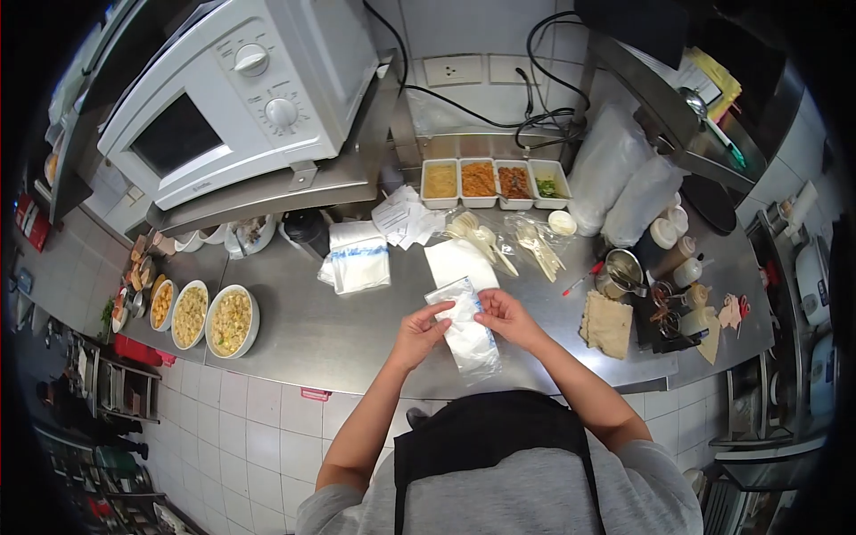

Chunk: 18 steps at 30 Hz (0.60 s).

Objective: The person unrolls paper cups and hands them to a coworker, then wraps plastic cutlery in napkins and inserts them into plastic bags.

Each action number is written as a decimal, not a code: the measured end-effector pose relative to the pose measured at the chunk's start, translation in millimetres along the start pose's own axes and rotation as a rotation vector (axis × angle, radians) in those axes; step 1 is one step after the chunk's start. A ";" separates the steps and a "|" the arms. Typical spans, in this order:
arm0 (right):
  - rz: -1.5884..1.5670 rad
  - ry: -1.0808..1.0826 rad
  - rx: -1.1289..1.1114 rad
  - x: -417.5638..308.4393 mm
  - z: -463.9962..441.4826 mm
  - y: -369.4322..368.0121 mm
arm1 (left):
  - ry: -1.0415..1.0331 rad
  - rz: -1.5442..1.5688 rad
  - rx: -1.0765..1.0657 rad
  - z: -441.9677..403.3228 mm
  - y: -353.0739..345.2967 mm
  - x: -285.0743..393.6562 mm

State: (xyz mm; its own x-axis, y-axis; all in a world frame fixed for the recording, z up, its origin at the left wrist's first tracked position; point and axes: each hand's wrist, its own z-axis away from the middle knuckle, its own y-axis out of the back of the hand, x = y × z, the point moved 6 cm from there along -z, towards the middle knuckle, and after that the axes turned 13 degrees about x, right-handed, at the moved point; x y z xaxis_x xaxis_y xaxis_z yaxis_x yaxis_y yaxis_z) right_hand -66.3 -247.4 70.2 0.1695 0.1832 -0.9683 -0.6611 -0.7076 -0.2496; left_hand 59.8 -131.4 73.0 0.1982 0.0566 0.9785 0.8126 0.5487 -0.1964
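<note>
Over the front of the steel counter, my left hand [423, 334] and my right hand [512, 321] hold a thin plastic bag [473, 343] between them. The bag looks white and see-through, with blue print along its edges. Its lower end hangs down toward my apron. Fingers of my left hand are closed on its left side, while those of my right hand pinch its upper right edge. Just beyond the bag lies a white sheet [459, 265], probably paper. Left of it is a stack of folded white plastic bags [359, 259] with a blue stripe.
Bowls of chopped food [234, 321] stand at the left, below a microwave [241, 98]. White food trays [479, 183] line the back, near plastic spoons [481, 236]. A folded cloth [606, 324], a metal pot [621, 272] and bottles [687, 272] occupy the right.
</note>
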 end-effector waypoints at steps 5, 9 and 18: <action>0.157 -0.065 -0.045 -19.6 20.8 29.5 | -0.028 0.010 -0.117 7.5 -35.9 8.3; 0.272 -0.097 -0.093 -49.8 35.0 42.1 | -0.135 -0.262 -0.428 6.9 -54.8 62.7; 0.274 -0.021 -0.070 -87.7 48.1 48.6 | -0.227 -0.698 -0.713 1.1 -97.9 95.8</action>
State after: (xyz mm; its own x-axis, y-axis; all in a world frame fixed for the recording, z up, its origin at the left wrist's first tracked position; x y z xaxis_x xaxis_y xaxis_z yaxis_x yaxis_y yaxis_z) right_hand -148.5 -265.1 143.1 -0.0239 -0.0081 -0.9997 -0.6280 -0.7780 0.0214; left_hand -1.4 -178.7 186.0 -0.4921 0.1116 0.8634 0.8588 -0.1001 0.5024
